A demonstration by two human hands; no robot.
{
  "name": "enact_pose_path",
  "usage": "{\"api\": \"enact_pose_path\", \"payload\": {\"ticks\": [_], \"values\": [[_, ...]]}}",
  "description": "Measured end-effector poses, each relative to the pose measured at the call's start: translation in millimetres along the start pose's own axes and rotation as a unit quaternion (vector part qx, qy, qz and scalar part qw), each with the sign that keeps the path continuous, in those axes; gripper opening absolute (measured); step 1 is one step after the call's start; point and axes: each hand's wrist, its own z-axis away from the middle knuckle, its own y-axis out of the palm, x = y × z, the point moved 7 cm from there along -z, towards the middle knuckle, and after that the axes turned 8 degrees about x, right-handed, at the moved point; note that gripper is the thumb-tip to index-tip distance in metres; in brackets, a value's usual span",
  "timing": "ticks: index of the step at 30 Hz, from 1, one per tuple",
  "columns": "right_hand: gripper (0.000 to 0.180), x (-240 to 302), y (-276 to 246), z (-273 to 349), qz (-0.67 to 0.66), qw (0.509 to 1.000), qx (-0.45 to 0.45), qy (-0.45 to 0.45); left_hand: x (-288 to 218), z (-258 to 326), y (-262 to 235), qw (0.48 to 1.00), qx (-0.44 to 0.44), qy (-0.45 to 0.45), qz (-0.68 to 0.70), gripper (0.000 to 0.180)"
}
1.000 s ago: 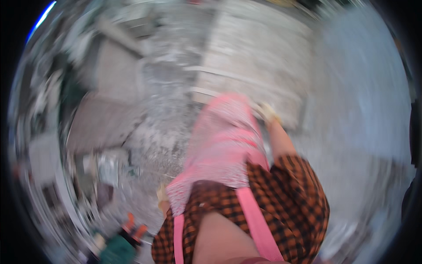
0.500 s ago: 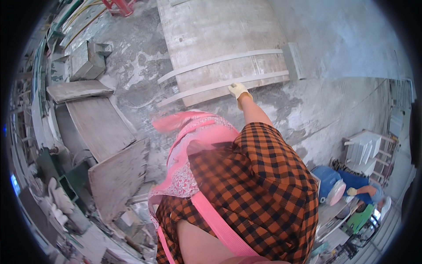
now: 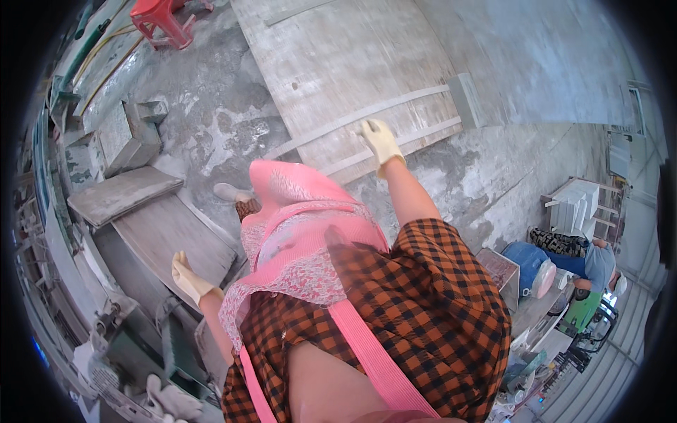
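While the left hand (image 3: pixel 192 276) hangs well apart, fingers loose, the right hand (image 3: pixel 381 143) seems to be reaching over pale strips (image 3: pixel 417 96) across the board (image 3: pixel 338 60), whether gripping I cannot tell, and any grasp would call for careful lowering.

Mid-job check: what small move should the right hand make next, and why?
Perhaps lower the right hand toward the nearest pale strip: nothing shows in that hand, which appears over the board crossed by such strips.
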Motion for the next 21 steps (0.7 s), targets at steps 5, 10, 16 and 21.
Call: {"api": "enact_pose_path", "payload": {"ticks": [5, 10, 16, 21], "values": [[0.045, -69.8, 40.6, 56.2, -0.314, 0.905, -0.055, 0.281, 0.4, -140.6, 21.2, 0.995, 0.039, -0.084, -0.041, 0.036], [0.039, -119.8, 85.7, 77.8, -0.153, 0.902, -0.027, 0.403, -21.8, -280.6, 15.4, 0.970, 0.062, -0.012, -0.233, 0.040], [0.047, 9.2, 147.5, -9.0, -0.013, 0.958, 0.019, 0.287, -81.3, -373.7, -1.9, 0.996, 0.048, -0.054, -0.061, 0.034], [0.054, 128.7, 201.8, -119.1, -0.114, 0.953, 0.067, 0.273, -123.3, -411.6, -20.6, 0.999, 0.002, -0.028, -0.035, 0.029]]}}
